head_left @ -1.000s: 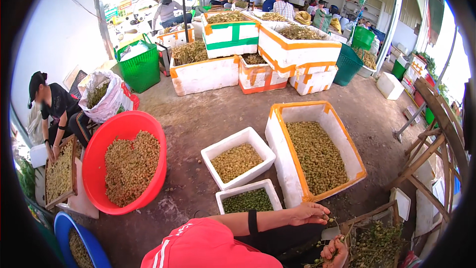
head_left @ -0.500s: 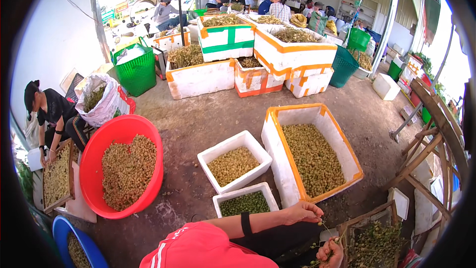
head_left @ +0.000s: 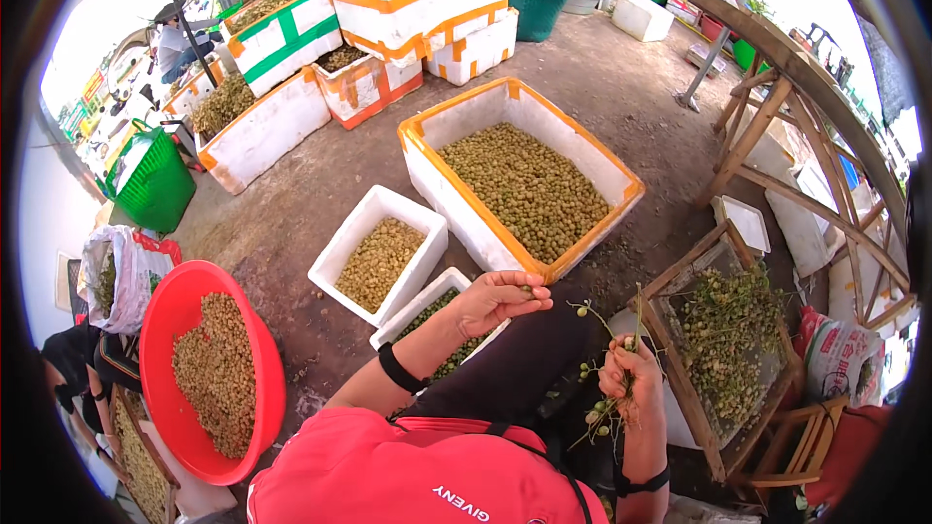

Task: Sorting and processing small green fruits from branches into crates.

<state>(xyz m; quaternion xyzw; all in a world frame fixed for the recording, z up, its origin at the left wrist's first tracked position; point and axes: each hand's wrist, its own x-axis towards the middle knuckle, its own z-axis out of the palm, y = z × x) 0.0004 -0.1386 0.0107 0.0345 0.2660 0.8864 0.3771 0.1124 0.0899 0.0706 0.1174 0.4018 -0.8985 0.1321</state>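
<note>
My left hand is pinched near the front corner of the orange-edged foam box, with a small round green fruit at its fingertips. To the right, my right hand is closed around a bunch of thin green stems with small round fruits dangling from them. Beneath my left forearm, a small white foam box of green fruits is partly covered. A second white foam box beside it contains paler yellowish fruits. Right of my right hand, a wood-framed mesh tray carries leafy stems and fruits.
A big red tub of brownish fruits stands at left, beside a co-worker bent over another tray. Stacked foam boxes of dried stems and a green basket are farther back. A wooden stand is at right.
My view has swung to the right, shifting the boxes and tub leftward. My hands have moved apart: the left has drawn away from the stems with a fruit, while the right still grips the bunch.
</note>
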